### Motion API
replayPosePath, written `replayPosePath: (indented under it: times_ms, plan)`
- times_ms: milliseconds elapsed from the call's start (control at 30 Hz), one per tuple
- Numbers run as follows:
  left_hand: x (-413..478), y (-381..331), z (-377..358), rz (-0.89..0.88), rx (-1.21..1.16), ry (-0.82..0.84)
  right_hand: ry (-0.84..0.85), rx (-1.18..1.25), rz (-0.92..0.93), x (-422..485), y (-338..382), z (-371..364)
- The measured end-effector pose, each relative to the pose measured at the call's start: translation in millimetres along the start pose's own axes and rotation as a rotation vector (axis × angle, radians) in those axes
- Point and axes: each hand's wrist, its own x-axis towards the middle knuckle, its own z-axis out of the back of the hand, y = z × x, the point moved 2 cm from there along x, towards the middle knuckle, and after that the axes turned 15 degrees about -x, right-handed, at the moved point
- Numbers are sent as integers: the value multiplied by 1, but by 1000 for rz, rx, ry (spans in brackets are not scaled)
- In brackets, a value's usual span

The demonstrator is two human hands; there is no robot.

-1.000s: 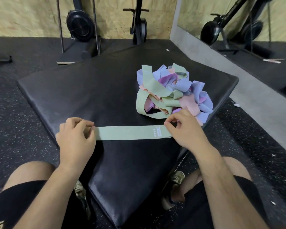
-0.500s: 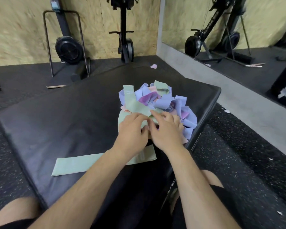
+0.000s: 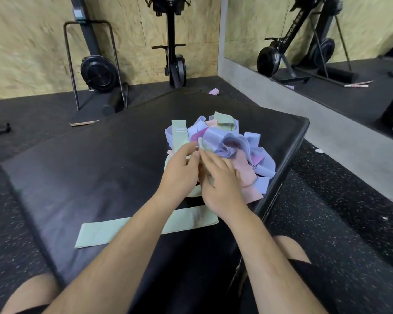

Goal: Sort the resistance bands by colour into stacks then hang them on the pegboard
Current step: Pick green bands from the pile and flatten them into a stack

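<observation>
The left hand's fingers and the right hand's fingers are half bent, and their tips meet on a green strip at the near left side of the pile of bands. Blur hides whether either set is clamped on that strip or only touching it. The left hand and right hand lie side by side, nearly touching, and cover the pile's near edge.

The pile is a loose tangle of lilac, green, pink and purple bands, sitting near the right edge of a black padded mat. A single green band lies flat on the mat nearer the person. Both forearms cross over it and hide its middle.

Speckled rubber floor surrounds the mat. A small pink scrap lies just past the mat's far corner. Two rowing machines stand on end against the plywood wall beyond. A mirror on the right repeats similar machines. The knees and black shorts are cut off at the bottom edge. The print on the bands is too small to read.
</observation>
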Motion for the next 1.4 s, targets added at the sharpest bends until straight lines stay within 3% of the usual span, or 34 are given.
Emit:
replayPosePath:
  times_ms: [367, 500, 700, 833, 967, 1100, 1400]
  plan:
    - [-53, 2, 74, -45, -292, -203, -2, 37, 338, -29, 53, -13]
    - [-66, 14, 99, -57, -302, -278, -7, 154, 422, -37, 69, -24]
    - [-78, 24, 124, -139, -182, -261, 188, 531, 78, -37, 87, -30]
    - [-86, 22, 128, -242, -169, -203, 311, 523, 2, -34, 91, -38]
    - [-89, 26, 134, -253, -136, -276, 359, 595, -115, -32, 94, -44]
    - [-93, 33, 148, -150, -259, -313, 386, 769, -242, -27, 100, -43]
    - [-105, 28, 190, -119, -493, -363, 365, 798, -306, -16, 107, -45]
